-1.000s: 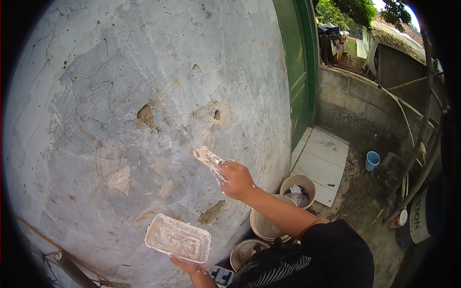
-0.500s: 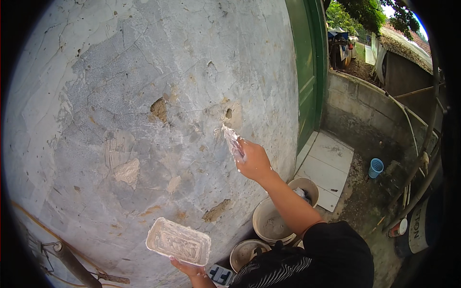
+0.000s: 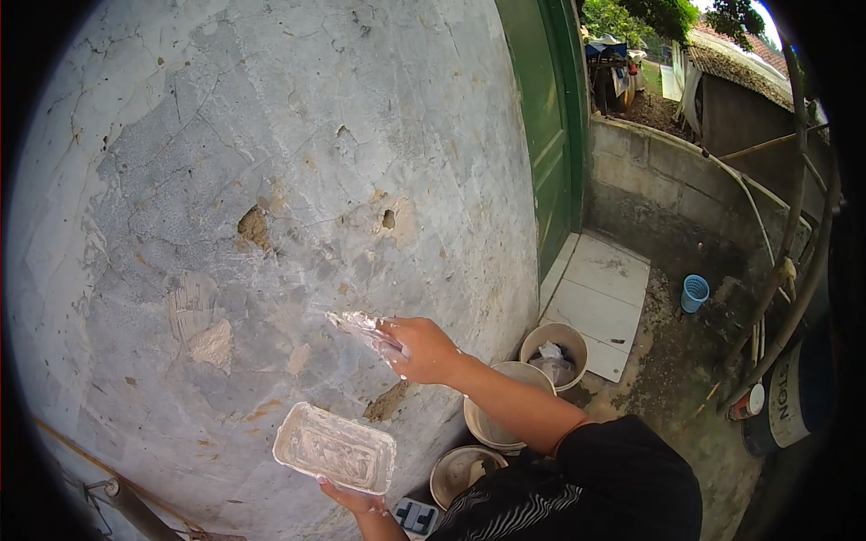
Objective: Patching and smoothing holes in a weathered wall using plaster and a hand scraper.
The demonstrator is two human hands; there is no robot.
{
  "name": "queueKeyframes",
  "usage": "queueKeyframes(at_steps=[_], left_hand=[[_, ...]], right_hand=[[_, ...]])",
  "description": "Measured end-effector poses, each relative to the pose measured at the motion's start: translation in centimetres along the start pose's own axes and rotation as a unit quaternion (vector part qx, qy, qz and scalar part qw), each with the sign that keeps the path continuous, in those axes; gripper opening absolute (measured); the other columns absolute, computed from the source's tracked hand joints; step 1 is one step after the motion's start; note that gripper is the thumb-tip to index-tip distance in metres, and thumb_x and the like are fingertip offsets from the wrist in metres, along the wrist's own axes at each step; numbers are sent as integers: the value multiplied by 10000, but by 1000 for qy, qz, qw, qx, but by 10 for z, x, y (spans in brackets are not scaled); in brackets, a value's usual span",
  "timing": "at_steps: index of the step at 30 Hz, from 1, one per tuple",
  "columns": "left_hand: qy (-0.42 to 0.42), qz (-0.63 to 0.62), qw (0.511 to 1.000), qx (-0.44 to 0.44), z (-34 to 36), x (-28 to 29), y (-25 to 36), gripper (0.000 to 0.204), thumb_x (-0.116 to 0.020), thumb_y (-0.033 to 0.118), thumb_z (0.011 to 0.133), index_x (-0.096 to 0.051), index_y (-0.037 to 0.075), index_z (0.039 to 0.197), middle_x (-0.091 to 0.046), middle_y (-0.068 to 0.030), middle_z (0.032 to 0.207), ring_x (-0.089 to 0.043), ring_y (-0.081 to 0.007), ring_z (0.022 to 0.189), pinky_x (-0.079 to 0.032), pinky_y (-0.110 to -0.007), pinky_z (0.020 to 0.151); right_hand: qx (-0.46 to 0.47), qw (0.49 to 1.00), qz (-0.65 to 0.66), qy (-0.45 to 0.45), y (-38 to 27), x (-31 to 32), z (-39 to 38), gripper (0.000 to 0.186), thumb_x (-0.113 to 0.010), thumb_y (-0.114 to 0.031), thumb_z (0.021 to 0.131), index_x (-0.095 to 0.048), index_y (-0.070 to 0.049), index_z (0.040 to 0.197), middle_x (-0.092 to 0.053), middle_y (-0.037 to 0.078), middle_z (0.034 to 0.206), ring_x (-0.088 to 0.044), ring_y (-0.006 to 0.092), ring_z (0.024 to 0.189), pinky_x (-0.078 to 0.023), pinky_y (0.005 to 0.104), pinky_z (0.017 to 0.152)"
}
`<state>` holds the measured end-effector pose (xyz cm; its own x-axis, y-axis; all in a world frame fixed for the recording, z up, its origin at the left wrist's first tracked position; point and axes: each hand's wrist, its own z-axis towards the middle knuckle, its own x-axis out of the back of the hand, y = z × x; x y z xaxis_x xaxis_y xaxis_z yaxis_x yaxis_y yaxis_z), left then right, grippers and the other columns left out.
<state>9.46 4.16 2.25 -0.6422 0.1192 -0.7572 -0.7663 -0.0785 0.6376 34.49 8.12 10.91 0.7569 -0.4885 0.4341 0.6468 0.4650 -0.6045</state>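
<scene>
My right hand (image 3: 422, 350) is closed round a putty knife (image 3: 356, 326), smeared with whitish filler. The blade points left, close to the rough grey wall (image 3: 298, 135); whether it touches cannot be told. Its handle is mostly hidden in my fingers. Low in front of me, my left hand (image 3: 354, 498) grips the lower edge of a shallow rectangular plastic tub (image 3: 336, 448), coated inside with pale filler. In the wall are a deep chip (image 3: 254, 227), a small hole (image 3: 389, 219) and a broken patch (image 3: 386, 402) just below my right hand. Fresh pale filler (image 3: 211, 346) marks the left side.
Several buckets (image 3: 532, 371) stand at the wall's foot, right of the tub. A green door (image 3: 550, 135) is beyond them, with white tiles (image 3: 591, 307) before it. A blue plastic basket (image 3: 694, 294) and a dark drum (image 3: 794, 397) stand right. A pole (image 3: 135, 509) leans lower left.
My right hand with the putty knife has moved down and left, away from the small hole. The tub stays in my left hand. The view has shifted slightly right.
</scene>
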Motion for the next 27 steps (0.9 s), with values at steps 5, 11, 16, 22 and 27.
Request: queueKeyframes(at_steps=[5, 11, 16, 22, 27], left_hand=[[23, 23, 999, 6, -10, 15, -1, 737, -421, 553, 866, -266, 104, 1430, -414, -137, 1373, -482, -351, 1184, -446, -498, 950], [20, 28, 999, 0, -15, 24, 7, 748, -422, 560, 861, -265, 100, 1429, -419, -140, 1370, -480, -347, 1189, -437, -492, 962], [47, 28, 998, -22, -16, 32, 10, 748, -417, 562, 860, -268, 98, 1427, -423, -138, 1366, -478, -343, 1192, -433, -488, 966], [50, 27, 998, -29, -17, 33, 16, 743, -415, 560, 861, -270, 95, 1423, -425, -138, 1359, -478, -341, 1184, -430, -487, 963], [43, 33, 998, -14, -17, 36, 15, 760, -444, 571, 834, -301, 88, 1403, -415, -120, 1359, -454, -319, 1196, -404, -463, 976]], right_hand=[[-89, 989, 88, 81, 22, 34, -2, 207, -599, -98, 762, -586, 3, 942, -599, 213, 780, -586, 389, 736, -459, 421, 642], [-151, 975, 82, 139, 31, 31, 19, 134, -593, -75, 771, -579, 24, 860, -592, 222, 758, -569, 408, 712, -449, 401, 632], [-92, 979, 135, 119, 18, 7, 17, 125, -594, -57, 760, -583, 21, 856, -597, 214, 750, -576, 402, 711, -450, 406, 629], [-109, 974, -9, 198, 19, 47, 35, 152, -597, -55, 766, -596, -2, 908, -604, 198, 785, -584, 397, 749, -466, 410, 659], [-105, 951, -198, 213, 23, 53, 48, 228, -594, -72, 765, -592, -28, 989, -621, 162, 889, -605, 362, 786, -483, 425, 673]])
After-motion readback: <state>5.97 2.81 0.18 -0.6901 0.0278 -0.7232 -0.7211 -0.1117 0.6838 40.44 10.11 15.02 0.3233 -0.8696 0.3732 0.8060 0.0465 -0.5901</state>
